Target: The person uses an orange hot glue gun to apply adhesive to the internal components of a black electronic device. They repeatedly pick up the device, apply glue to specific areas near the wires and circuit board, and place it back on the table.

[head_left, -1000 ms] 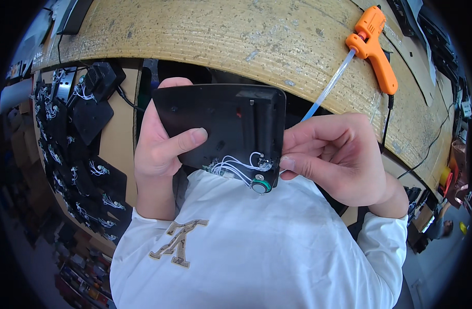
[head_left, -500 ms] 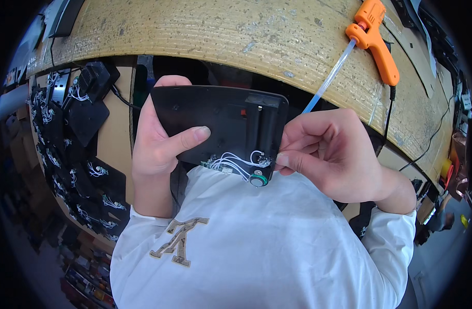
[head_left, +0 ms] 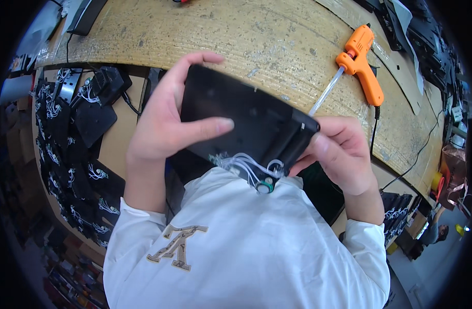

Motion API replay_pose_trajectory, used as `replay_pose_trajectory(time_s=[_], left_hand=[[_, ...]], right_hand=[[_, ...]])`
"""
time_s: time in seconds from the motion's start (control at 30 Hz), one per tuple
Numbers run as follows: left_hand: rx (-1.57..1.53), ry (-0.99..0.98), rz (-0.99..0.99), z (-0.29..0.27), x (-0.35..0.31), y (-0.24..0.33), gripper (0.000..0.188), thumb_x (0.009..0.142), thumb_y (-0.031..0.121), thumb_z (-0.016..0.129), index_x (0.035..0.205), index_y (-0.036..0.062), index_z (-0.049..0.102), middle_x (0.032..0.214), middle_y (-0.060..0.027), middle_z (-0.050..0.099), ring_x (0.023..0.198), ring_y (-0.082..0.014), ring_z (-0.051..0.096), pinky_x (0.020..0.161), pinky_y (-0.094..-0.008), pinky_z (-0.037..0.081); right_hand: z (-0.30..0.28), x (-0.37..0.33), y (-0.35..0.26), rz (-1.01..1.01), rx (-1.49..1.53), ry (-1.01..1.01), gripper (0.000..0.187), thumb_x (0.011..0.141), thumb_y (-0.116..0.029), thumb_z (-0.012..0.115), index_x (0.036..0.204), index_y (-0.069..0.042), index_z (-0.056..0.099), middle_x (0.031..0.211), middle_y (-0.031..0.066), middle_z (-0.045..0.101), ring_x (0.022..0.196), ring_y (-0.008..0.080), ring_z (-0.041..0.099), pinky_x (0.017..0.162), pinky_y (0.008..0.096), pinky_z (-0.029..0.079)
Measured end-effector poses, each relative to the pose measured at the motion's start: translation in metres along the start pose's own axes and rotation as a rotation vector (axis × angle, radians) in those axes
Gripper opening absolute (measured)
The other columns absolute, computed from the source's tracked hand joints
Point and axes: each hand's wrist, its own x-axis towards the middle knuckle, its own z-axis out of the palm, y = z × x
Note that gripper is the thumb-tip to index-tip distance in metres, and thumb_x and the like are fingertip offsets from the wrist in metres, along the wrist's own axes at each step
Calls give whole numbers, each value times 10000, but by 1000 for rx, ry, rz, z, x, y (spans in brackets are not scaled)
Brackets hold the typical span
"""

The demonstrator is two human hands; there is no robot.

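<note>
Between my hands a black plastic housing is held up, tilted with its right end lower. My left hand grips its left end, thumb across the inner face and fingers behind. At the right end my right hand pinches the edge between thumb and fingers. White wires run along the near edge from a small green circuit board to a round silver part with a green ring. The fingertips behind the housing are hidden.
An orange glue gun with a clear glue stick lies on the worn wooden table, its cord trailing right. At the left, several black panels with wired boards lie beside a black box-shaped part. A person is far right.
The housing has been lifted away from me and turned clockwise. My right hand has moved from the wired corner up along the right edge. The view has shifted slightly.
</note>
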Motion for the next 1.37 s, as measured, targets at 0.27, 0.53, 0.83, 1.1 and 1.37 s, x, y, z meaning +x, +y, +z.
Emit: replay_pose_trajectory(time_s=[0.27, 0.53, 0.83, 1.1, 1.37], left_hand=[[369, -57, 148, 4, 21, 44, 813, 719, -78, 692, 1406, 4, 264, 1039, -156, 633, 884, -163, 637, 815, -248, 488], [266, 604, 701, -1, -19, 0, 616, 875, 114, 624, 1358, 17, 255, 1148, -246, 596, 944, -247, 639, 874, -330, 473], [573, 250, 762, 45, -15, -41, 576, 685, 11, 799, 1181, -39, 509, 872, -132, 658, 717, -182, 669, 608, -266, 533], [304, 349, 824, 44, -3, -52, 513, 688, -45, 782, 1100, -28, 477, 849, -112, 632, 691, -108, 620, 543, -206, 487], [346, 210, 673, 41, -18, -42, 554, 742, -100, 657, 1180, 7, 335, 1089, -183, 519, 931, -179, 586, 814, -276, 495]], right_hand=[[3, 4, 7, -138, 19, 64, 309, 985, -178, 460, 1022, 89, 612, 901, 143, 676, 801, 175, 670, 687, 281, 573], [7, 24, 18, -456, 346, 209, 379, 1013, -215, 369, 1062, 110, 557, 986, 227, 650, 877, 286, 679, 763, 375, 594], [15, 28, 40, -392, 470, 235, 409, 1020, -243, 331, 1092, 102, 540, 1013, 225, 644, 901, 279, 674, 772, 368, 595], [20, 28, 43, -384, 484, 254, 419, 1020, -254, 331, 1075, 104, 542, 1019, 213, 642, 897, 262, 675, 769, 365, 598], [23, 29, 47, -401, 492, 233, 417, 1023, -248, 319, 1072, 100, 543, 1023, 212, 640, 903, 269, 673, 763, 368, 601]])
